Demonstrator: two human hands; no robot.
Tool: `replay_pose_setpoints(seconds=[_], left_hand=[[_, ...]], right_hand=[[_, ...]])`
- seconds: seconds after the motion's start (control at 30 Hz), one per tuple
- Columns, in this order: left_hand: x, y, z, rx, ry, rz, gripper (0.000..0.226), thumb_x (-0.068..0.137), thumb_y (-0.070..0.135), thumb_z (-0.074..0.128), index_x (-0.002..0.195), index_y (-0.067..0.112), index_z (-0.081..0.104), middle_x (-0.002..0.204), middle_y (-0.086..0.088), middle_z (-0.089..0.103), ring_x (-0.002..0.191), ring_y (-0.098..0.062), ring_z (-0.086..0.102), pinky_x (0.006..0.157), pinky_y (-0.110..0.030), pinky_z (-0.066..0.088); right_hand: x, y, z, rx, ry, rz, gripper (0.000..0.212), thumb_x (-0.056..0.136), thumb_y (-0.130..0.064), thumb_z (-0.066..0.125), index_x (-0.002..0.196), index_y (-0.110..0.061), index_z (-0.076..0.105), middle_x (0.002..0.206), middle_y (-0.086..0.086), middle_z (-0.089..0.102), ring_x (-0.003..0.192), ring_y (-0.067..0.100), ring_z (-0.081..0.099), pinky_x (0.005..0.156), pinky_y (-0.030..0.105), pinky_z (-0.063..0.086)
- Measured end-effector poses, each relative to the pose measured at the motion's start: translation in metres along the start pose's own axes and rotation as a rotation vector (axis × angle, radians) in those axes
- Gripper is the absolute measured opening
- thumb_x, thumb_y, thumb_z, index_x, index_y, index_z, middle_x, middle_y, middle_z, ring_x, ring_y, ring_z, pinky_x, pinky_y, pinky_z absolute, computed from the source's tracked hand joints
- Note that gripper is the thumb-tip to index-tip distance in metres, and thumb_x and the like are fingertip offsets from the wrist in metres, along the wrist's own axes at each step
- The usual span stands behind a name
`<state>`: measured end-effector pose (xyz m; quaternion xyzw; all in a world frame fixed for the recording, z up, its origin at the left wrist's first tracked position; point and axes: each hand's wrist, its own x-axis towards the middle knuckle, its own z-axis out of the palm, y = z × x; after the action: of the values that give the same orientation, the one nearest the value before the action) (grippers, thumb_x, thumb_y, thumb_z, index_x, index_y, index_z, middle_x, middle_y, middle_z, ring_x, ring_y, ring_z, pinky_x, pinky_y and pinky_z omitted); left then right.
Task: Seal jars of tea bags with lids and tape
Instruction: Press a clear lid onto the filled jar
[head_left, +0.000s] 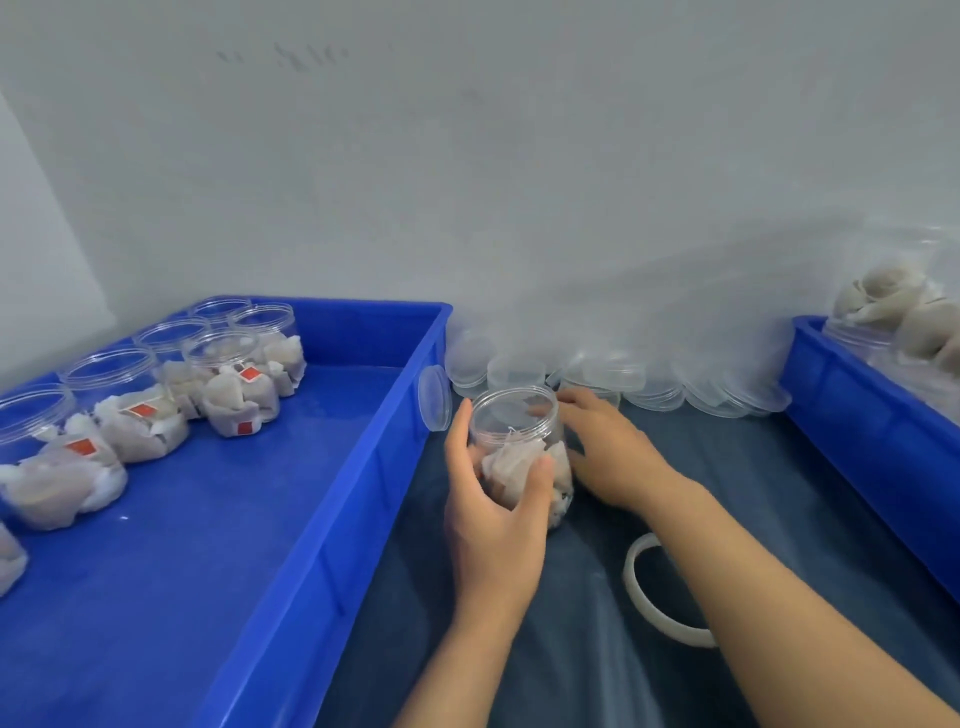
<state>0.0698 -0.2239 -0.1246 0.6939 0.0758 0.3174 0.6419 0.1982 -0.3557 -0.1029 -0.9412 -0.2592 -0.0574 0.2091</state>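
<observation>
A clear plastic jar (517, 415) with tea bags in its lower half stands lidless on the dark blue cloth between two crates. My left hand (493, 514) wraps around its near side. My right hand (610, 457) rests against its right side with fingers reaching toward the rim. A pile of clear lids (613, 379) lies against the wall just behind the jar. A roll of clear tape (660, 592) lies on the cloth under my right forearm, partly hidden by it.
A big blue crate (363, 467) on the left holds several open jars of tea bags (228, 384). One lid (435, 397) leans on its outer wall. A second blue crate (872, 415) at right holds more filled jars. A white wall is close behind.
</observation>
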Motion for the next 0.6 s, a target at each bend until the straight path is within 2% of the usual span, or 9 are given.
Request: replay_pose_setpoints(seconds=[0.1, 0.17, 0.27, 0.4, 0.5, 0.6], left_hand=[[-0.001, 0.001, 0.0, 0.04, -0.008, 0.038, 0.081, 0.078, 0.054, 0.076, 0.145, 0.07, 0.034, 0.138, 0.025, 0.063, 0.127, -0.001, 0.062, 0.107, -0.035, 0.053], [-0.003, 0.001, 0.0, 0.078, -0.036, 0.068, 0.082, 0.076, 0.06, 0.073, 0.148, 0.066, 0.035, 0.141, 0.025, 0.062, 0.13, 0.001, 0.06, 0.108, -0.033, 0.052], [-0.003, 0.0, 0.0, 0.059, -0.061, 0.081, 0.083, 0.075, 0.059, 0.074, 0.149, 0.062, 0.036, 0.143, 0.021, 0.062, 0.131, -0.002, 0.061, 0.109, -0.038, 0.052], [-0.004, 0.002, 0.0, 0.063, -0.108, 0.104, 0.085, 0.075, 0.058, 0.076, 0.151, 0.06, 0.037, 0.142, 0.021, 0.062, 0.13, -0.002, 0.061, 0.111, -0.038, 0.052], [-0.008, 0.003, 0.001, 0.101, -0.157, 0.152, 0.085, 0.076, 0.058, 0.076, 0.152, 0.058, 0.039, 0.138, 0.022, 0.063, 0.13, 0.0, 0.06, 0.109, -0.033, 0.052], [-0.012, 0.005, 0.005, 0.137, -0.21, 0.186, 0.086, 0.077, 0.055, 0.079, 0.152, 0.059, 0.039, 0.135, 0.023, 0.064, 0.126, 0.0, 0.062, 0.105, -0.031, 0.054]], right_hand=[[0.013, -0.006, 0.007, -0.131, -0.042, -0.077, 0.026, 0.1, -0.037, 0.059, 0.125, -0.038, 0.066, 0.141, -0.017, 0.046, 0.127, 0.018, 0.049, 0.091, 0.044, 0.054], [0.016, -0.008, 0.008, -0.151, -0.02, -0.104, 0.025, 0.099, -0.046, 0.06, 0.122, -0.041, 0.065, 0.137, -0.013, 0.05, 0.123, 0.019, 0.05, 0.087, 0.042, 0.054], [0.012, -0.006, 0.006, -0.11, 0.032, -0.112, 0.024, 0.099, -0.042, 0.06, 0.122, -0.04, 0.065, 0.131, -0.015, 0.054, 0.119, 0.016, 0.051, 0.086, 0.04, 0.054], [-0.013, 0.004, -0.008, 0.099, 0.251, -0.005, 0.013, 0.1, -0.024, 0.059, 0.111, -0.029, 0.063, 0.108, -0.012, 0.067, 0.103, 0.018, 0.062, 0.084, 0.041, 0.052], [-0.048, 0.009, -0.021, 0.305, 0.452, 0.104, 0.005, 0.105, -0.031, 0.057, 0.101, -0.034, 0.056, 0.087, -0.016, 0.07, 0.084, 0.007, 0.065, 0.074, 0.036, 0.048], [-0.084, 0.006, -0.029, 0.538, 0.623, 0.148, 0.009, 0.109, -0.028, 0.05, 0.103, -0.03, 0.056, 0.094, -0.017, 0.075, 0.09, 0.005, 0.07, 0.079, 0.031, 0.052]])
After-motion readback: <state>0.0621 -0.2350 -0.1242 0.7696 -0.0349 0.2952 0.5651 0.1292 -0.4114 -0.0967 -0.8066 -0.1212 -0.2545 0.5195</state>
